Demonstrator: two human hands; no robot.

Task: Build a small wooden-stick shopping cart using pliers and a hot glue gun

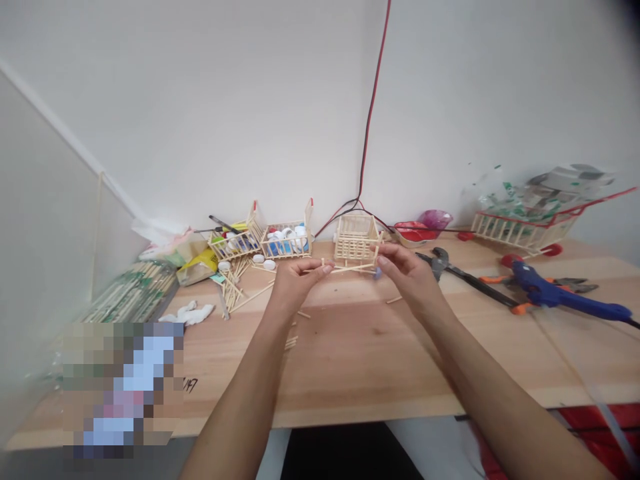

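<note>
My left hand (299,277) pinches the end of a small piece made of thin wooden sticks (353,269), which spans the gap to my right hand. With thumb and fingers closed, my right hand (403,270) grips the other end of this piece. Two of its sticks seem to cross at a narrow angle; the finer joints are too small to make out. Just behind it stands a little wooden stick basket (357,233) with slatted sides. Whether the held piece touches the basket I cannot tell.
Two small stick carts (286,248) with caps stand at the back left, near loose sticks (235,287) and bundled chopsticks (133,293). To the right lie a blue glue gun (565,293), pliers (437,263) and a larger cart (523,233). A red-black cable (373,107) hangs down the wall.
</note>
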